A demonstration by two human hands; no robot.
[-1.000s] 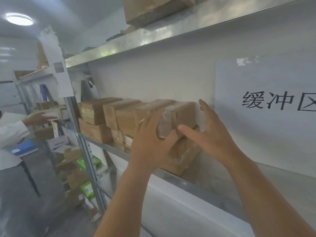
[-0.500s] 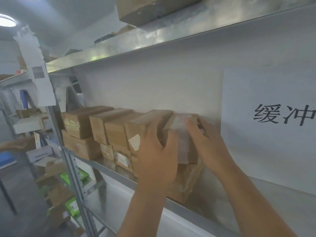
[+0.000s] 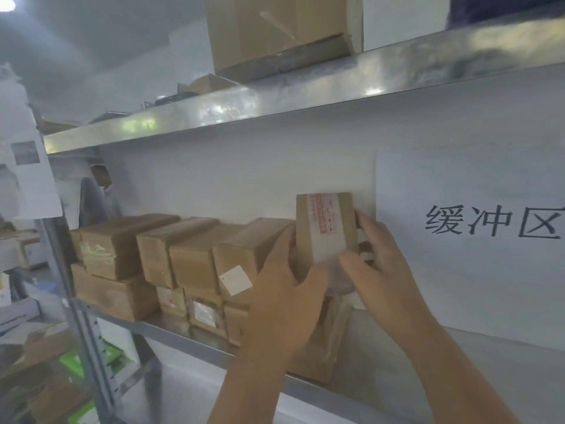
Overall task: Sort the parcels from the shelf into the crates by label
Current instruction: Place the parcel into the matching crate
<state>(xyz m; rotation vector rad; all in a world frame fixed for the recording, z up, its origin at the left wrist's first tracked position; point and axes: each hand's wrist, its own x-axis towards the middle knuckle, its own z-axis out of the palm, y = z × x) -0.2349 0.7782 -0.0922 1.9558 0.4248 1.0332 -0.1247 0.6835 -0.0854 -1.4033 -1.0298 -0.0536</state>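
Note:
A small brown cardboard parcel [image 3: 325, 228] with clear tape and red print is tipped upright above the right end of the stack. My left hand [image 3: 284, 289] grips its left side and lower edge. My right hand [image 3: 380, 270] holds its right side, thumb across the front. Several more brown parcels [image 3: 189, 255] stand in two layers along the metal shelf [image 3: 171, 330], left of the held one. One of them carries a white label [image 3: 235, 280]. No crates show in view.
A white paper sign [image 3: 489, 228] with black characters hangs on the wall to the right. An upper shelf [image 3: 275, 102] holds a large cardboard box [image 3: 275, 29]. A shelf post [image 3: 79, 316] stands at left, with boxes and green items [image 3: 73, 362] lower down.
Both hands closed on the end parcel and lifted it, turning it upright so its taped face shows. The view shifted right and closer; the person at far left is out of view.

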